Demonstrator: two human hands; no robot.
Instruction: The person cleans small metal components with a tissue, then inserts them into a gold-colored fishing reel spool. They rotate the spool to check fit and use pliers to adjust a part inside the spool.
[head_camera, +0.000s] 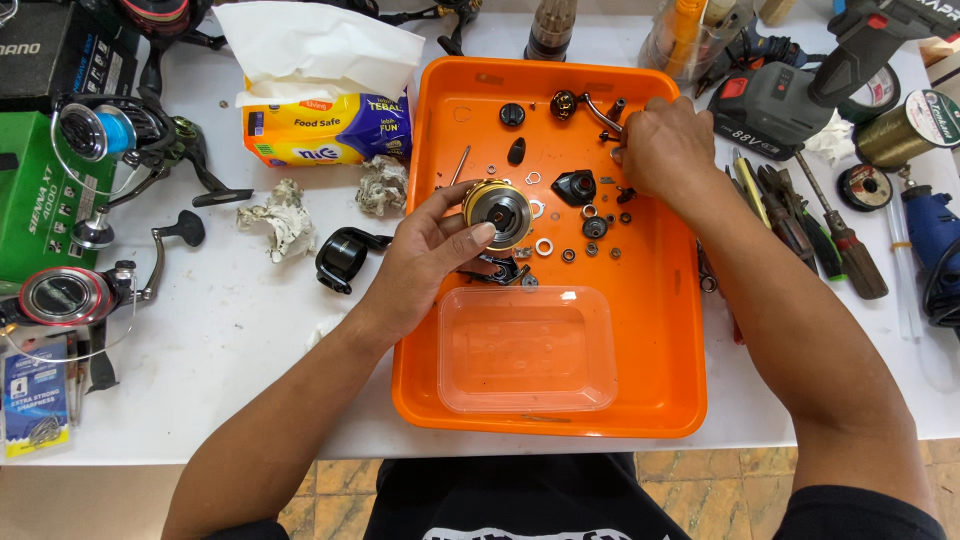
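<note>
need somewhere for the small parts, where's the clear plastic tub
In the head view the clear plastic tub sits inside the orange tray, at its near end, just below the left hand.

Setting: small repair workshop for fishing tackle. White worktop (250, 330) crowded with spinning reels (100, 140), line spools (905, 125), a cordless drill (800, 85), screwdrivers and pliers (800, 215). Orange tray (660, 330) holds loose washers, screws and black reel parts (575, 187), plus a clear plastic tub (527, 348). Tissue pack (320, 125) and crumpled, soiled tissues (280, 215) lie beside it. Tiled floor below the edge.
</note>
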